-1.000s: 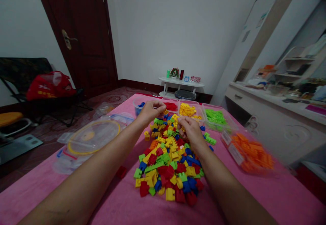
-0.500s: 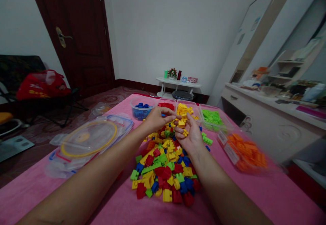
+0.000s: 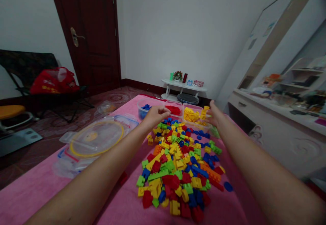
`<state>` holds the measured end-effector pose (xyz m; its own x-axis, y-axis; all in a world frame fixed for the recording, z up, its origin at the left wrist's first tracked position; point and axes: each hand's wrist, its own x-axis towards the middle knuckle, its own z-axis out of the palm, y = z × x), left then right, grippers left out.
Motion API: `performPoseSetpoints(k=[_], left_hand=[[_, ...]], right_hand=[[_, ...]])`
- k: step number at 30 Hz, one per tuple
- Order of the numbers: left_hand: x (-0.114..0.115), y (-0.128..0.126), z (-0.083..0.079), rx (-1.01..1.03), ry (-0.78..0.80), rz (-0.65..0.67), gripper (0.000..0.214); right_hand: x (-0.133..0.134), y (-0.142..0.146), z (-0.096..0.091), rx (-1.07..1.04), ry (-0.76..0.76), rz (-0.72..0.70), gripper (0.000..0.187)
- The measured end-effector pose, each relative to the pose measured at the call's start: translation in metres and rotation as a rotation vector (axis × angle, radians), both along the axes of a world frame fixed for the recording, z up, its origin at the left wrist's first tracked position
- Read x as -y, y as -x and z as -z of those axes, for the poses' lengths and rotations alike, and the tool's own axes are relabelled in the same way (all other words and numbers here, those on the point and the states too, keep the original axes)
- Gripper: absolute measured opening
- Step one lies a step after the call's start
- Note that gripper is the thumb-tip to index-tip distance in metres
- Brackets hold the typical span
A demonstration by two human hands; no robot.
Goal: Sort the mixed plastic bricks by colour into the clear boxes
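A heap of red, yellow, green and blue toy bricks (image 3: 178, 163) lies on a pink cloth (image 3: 38, 191). Behind it stands a row of clear tubs: blue bricks (image 3: 143, 108), red bricks (image 3: 173, 109) and yellow bricks (image 3: 190, 115). My left hand (image 3: 155, 114) hovers at the heap's far edge, just in front of the red tub. Its fingers are curled, and what they hold is hidden. My right hand (image 3: 213, 115) reaches over the yellow tub's right end, cupped around a few yellow bricks (image 3: 204, 110) at its fingertips.
Clear lids, one with a yellow ring (image 3: 95, 136), lie stacked at the left of the cloth. A green-brick tub (image 3: 216, 132) peeks out under my right wrist. Beyond are a small white table (image 3: 184, 85), a dark door (image 3: 89, 34), a folding chair with a red bag (image 3: 52, 80), and a white dresser (image 3: 277, 123).
My hands met above the heap, with yellow bricks resting in my right palm. My right hand then carried them back to the yellow tub, and my left hand stayed near the red tub.
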<state>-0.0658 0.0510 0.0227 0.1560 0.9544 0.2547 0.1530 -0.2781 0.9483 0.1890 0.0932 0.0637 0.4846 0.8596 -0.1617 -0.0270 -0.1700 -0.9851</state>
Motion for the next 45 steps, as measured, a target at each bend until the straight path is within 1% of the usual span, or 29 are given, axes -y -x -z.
performPoseSetpoints(k=[1,3,6,8,10,12,14,15,16,18,20,24,26,28,30,32,34,35,37,39,41,44,45], left_hand=[[-0.002,-0.001,0.004,-0.049,-0.016,0.018,0.022],[-0.005,-0.003,0.011,-0.14,-0.06,0.054,0.022],[-0.006,-0.006,0.018,-0.282,-0.107,0.099,0.025],[-0.004,-0.008,0.019,-0.381,-0.106,0.125,0.029],[-0.001,-0.01,0.019,-0.508,-0.118,0.114,0.033],[0.003,-0.012,0.019,-0.649,-0.159,0.085,0.037],[0.005,-0.014,0.022,-0.762,-0.2,0.076,0.042],[0.005,-0.015,0.024,-0.796,-0.216,0.085,0.043],[0.004,-0.015,0.027,-0.82,-0.232,0.095,0.043],[0.002,-0.016,0.034,-0.848,-0.26,0.1,0.043],[0.0,-0.016,0.04,-0.851,-0.293,0.097,0.042],[-0.001,-0.017,0.048,-0.819,-0.351,0.07,0.042],[0.001,-0.018,0.048,-0.815,-0.366,0.067,0.043],[0.003,-0.017,0.046,-0.817,-0.373,0.06,0.044],[0.003,-0.016,0.043,-0.812,-0.375,0.037,0.04],[0.003,-0.015,0.039,-0.785,-0.376,0.019,0.036],[0.001,-0.015,0.035,-0.731,-0.361,0.026,0.033],[0.0,-0.016,0.033,-0.689,-0.341,0.039,0.032],[0.0,-0.018,0.029,-0.555,-0.255,0.089,0.03],[0.002,-0.02,0.024,-0.353,-0.095,0.142,0.027],[0.005,-0.02,0.019,-0.114,0.119,0.169,0.022],[0.008,-0.015,0.011,0.261,0.458,0.147,0.014],[0.007,-0.012,0.009,0.381,0.554,0.149,0.011]], right_hand=[[0.002,0.0,0.002,0.08,-0.009,0.016,0.038],[0.012,0.004,0.01,0.133,-0.084,-0.018,0.035],[0.037,0.01,0.028,0.172,-0.17,-0.192,0.026],[0.052,0.01,0.04,0.263,-0.186,-0.286,0.024],[0.062,0.004,0.052,0.461,-0.206,-0.333,0.02],[0.068,-0.004,0.062,0.713,-0.194,-0.365,0.015],[0.07,-0.012,0.07,0.957,-0.118,-0.409,0.02],[0.071,-0.015,0.073,1.053,-0.074,-0.456,0.024],[0.072,-0.016,0.076,1.123,-0.041,-0.512,0.027],[0.074,-0.015,0.081,1.201,-0.033,-0.617,0.028],[0.076,-0.012,0.082,1.253,-0.039,-0.654,0.023],[0.079,-0.008,0.074,1.321,0.067,-0.565,0.014],[0.08,-0.011,0.066,1.312,0.073,-0.524,0.014],[0.083,-0.014,0.055,1.275,0.044,-0.51,0.015],[0.089,-0.015,0.042,1.208,0.013,-0.559,0.016],[0.098,-0.012,0.03,1.111,0.004,-0.7,0.017],[0.108,-0.003,0.02,1.052,0.026,-0.858,0.017],[0.114,0.003,0.018,1.055,0.055,-0.922,0.017],[0.123,0.016,0.017,1.113,0.131,-0.991,0.023],[0.128,0.028,0.02,1.194,0.202,-1.001,0.027],[0.13,0.037,0.023,1.237,0.204,-1.005,0.023],[0.128,0.037,0.02,1.23,0.094,-1.019,0.009],[0.127,0.033,0.017,1.217,0.042,-0.996,0.009]])
